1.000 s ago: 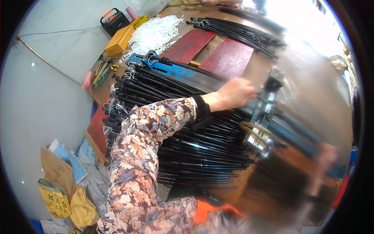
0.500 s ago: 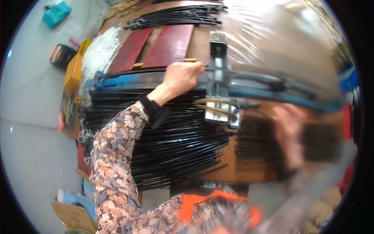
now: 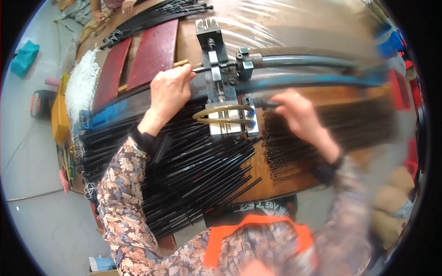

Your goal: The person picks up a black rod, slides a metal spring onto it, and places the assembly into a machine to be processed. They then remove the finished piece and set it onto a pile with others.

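Note:
My left hand [image 3: 170, 92] is closed round a thin black rod [image 3: 200, 70] whose end runs into a metal clamping fixture [image 3: 215, 73]. A tan hose [image 3: 221, 109] loops over the lower part of that fixture. To its right, my right hand [image 3: 299, 115] has its fingers bent together beside a short black cylindrical part [image 3: 266, 104] sticking out of the fixture. Slight blur hides what these fingers hold, if anything. Below my left hand spreads a large pile of black rods [image 3: 184, 161]. Under my right forearm lie rows of dark, spring-like coils [image 3: 294, 152].
Two dark red boards [image 3: 152, 55] lie at the back left, beside a heap of white pieces [image 3: 83, 80] and a yellow box [image 3: 60, 119]. More black rods [image 3: 161, 20] lie behind. Another person's hands [image 3: 128, 5] show at the far edge. A blue-marked rail [image 3: 313, 82] extends right.
My right hand has moved from over the coils up and left to the fixture's side. The view has shifted, so the fixture appears further left. My left hand keeps its grip on the rod.

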Tool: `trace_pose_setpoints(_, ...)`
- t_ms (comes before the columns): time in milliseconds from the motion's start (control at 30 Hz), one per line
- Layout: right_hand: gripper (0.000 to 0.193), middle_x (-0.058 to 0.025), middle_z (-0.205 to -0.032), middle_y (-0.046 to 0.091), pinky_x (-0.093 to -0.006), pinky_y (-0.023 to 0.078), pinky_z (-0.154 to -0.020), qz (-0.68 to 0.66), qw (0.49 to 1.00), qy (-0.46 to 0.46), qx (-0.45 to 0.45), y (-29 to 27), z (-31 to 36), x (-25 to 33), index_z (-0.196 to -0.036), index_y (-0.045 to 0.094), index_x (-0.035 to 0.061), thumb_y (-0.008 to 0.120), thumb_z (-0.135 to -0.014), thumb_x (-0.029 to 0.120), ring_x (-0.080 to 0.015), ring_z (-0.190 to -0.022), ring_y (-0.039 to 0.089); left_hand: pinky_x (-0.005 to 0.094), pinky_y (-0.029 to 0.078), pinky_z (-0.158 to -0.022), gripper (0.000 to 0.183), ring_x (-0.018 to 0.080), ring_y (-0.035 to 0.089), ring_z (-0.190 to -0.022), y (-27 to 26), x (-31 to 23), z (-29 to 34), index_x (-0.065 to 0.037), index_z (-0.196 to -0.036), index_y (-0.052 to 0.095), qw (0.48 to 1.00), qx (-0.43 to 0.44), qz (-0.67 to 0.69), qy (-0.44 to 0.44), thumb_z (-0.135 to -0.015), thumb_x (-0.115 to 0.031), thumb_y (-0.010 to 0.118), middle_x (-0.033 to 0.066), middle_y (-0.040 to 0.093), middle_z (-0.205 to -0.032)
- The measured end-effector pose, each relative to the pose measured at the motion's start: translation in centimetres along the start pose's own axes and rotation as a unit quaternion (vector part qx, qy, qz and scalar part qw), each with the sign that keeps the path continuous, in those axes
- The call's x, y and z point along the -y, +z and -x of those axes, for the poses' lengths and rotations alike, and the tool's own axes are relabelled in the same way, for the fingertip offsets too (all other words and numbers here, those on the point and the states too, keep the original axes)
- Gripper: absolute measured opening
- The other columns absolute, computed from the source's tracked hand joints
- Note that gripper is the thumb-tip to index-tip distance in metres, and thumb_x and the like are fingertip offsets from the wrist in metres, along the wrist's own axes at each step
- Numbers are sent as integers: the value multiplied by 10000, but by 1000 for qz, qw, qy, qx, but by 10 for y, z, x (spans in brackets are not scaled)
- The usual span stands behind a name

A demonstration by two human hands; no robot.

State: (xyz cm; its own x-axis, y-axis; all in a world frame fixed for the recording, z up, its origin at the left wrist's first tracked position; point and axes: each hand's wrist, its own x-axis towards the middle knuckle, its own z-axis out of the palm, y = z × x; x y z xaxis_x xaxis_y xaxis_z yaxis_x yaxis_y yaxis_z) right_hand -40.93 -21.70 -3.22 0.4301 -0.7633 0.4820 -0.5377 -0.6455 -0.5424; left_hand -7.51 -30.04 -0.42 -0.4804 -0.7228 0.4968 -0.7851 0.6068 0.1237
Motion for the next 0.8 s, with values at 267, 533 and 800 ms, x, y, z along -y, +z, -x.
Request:
trace_pose_setpoints(267,388,-117,-912,610,-446,463,-793,119,986,5,117,3,28,0,-996,636,60,851,-715,219,-317,-874,589,378,480,-596,119,246,621,-691,-6,33,10,-114,-854,556,978,-57,-147,136,-910,-171,644,39,583,-736)
trace_pose_setpoints(533,279,-73,-805,562,-388,454,-696,114,974,-100,171,15,43,13,-778,570,88,810,-699,207,-274,-813,558,454,396,-784,152,241,584,-1005,-40,68,48,-263,-1007,733,947,-17,-319,21,-891,-238,639,-6,645,-1020)
trace_pose_setpoints(800,121,-113,-815,591,-416,506,-704,209,927,-85,301,1,29,35,-803,573,54,665,-726,48,-295,-820,595,375,432,-728,129,228,529,-875,-42,-121,134,-109,-909,592,978,194,-74,-13,-834,-164,680,49,544,-859)
